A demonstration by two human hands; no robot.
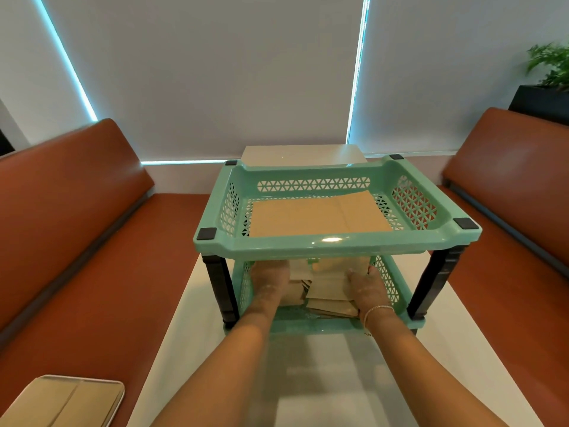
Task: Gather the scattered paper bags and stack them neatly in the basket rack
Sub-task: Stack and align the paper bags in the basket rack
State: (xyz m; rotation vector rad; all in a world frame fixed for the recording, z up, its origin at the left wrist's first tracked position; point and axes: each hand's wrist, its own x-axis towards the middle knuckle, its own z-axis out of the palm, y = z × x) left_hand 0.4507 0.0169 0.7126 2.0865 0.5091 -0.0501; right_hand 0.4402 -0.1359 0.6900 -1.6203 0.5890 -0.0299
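**Head view: bags going into the lower basket**

The bags (326, 288) sit uneven in the rack's (332, 241) lower basket, my left hand (271, 277) and right hand (368, 286) pressing their sides, fingers fairly straight. Thin, floppy, light paper, I judge: best squared by the edges. One bag (317, 215) lies flat above. The rack stands on the desk (308, 380).

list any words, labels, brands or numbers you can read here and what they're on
None can be read.
The green basket rack, the paper bags in it and the bag on the metal tray show no print.
Both hands, left hand and right hand, cover part of the lower bags.
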